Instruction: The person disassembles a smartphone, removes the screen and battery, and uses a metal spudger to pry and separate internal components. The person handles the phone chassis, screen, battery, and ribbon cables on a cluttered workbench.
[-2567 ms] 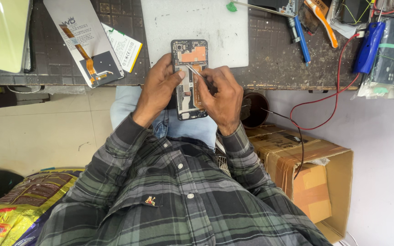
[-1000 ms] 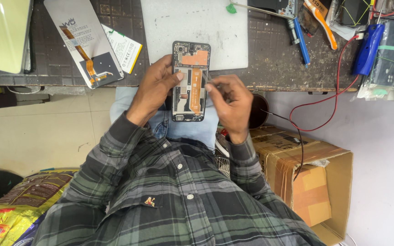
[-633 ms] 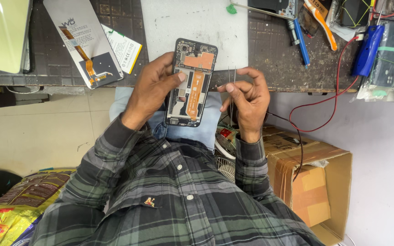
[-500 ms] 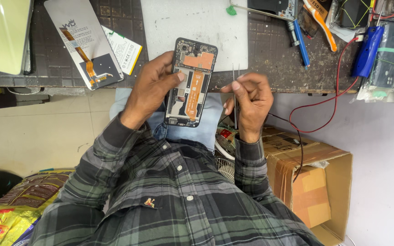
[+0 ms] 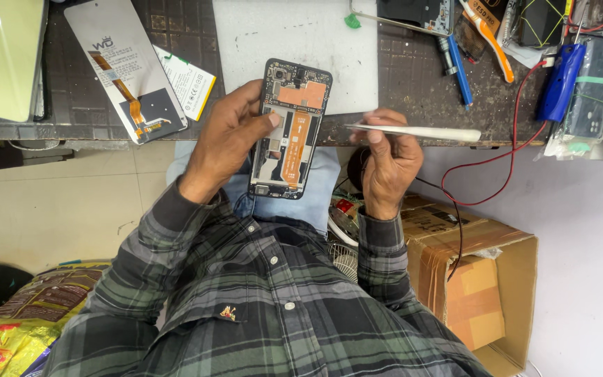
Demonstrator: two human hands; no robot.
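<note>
Dark workbench (image 5: 413, 105): left hand (image 5: 228, 143) grips opened black smartphone (image 5: 289, 129); right hand (image 5: 389, 164) pinches white tweezers (image 5: 413, 131), realigning needed.

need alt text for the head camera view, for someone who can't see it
Seen from above, a person in a plaid shirt holds an opened phone, back cover off, in the left hand, while the right hand holds white tweezers beside it. Ahead, a dark workbench carries a white mat, a spare phone screen and tools; a cardboard box sits on the floor to the right.

Opened phone (image 5: 289, 129) in left hand (image 5: 228, 143), tweezers (image 5: 413, 131) right of it, over the workbench (image 5: 413, 98) edge.
</note>
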